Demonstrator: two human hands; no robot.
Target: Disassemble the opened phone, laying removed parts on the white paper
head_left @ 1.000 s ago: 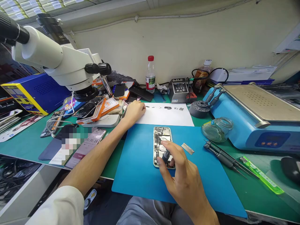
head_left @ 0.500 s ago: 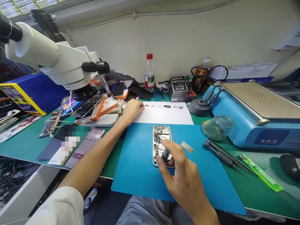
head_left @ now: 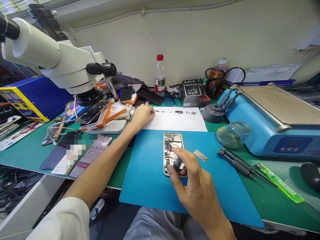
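Note:
An opened smartphone (head_left: pixel 171 150) with bare inner parts lies on the blue mat (head_left: pixel 147 166). Over its lower half, my right hand (head_left: pixel 197 181) has thumb and fingers around a short dark screwdriver (head_left: pixel 177 164), whose tip is hidden against the phone. My left hand (head_left: pixel 143 117) rests at the left end of a white sheet (head_left: pixel 172 122), fingers curled closed; what they pinch, if anything, is hidden. Small removed parts lie in a row on the sheet, among them a dark camera-like part (head_left: pixel 179 112). A thin metal strip (head_left: pixel 200 155) lies right of the phone.
Tweezers (head_left: pixel 241 165), a green packet (head_left: pixel 280 183) and a glass jar (head_left: pixel 232 134) lie to the right, near a blue heating plate (head_left: pixel 275 133). A microscope (head_left: pixel 72 66) overhangs the left side, above stacked phones and boxes. A phone with a timer (head_left: pixel 92 155) lies by my left forearm.
The view has shifted slightly. Both hands keep their places, the right one still around the screwdriver over the phone.

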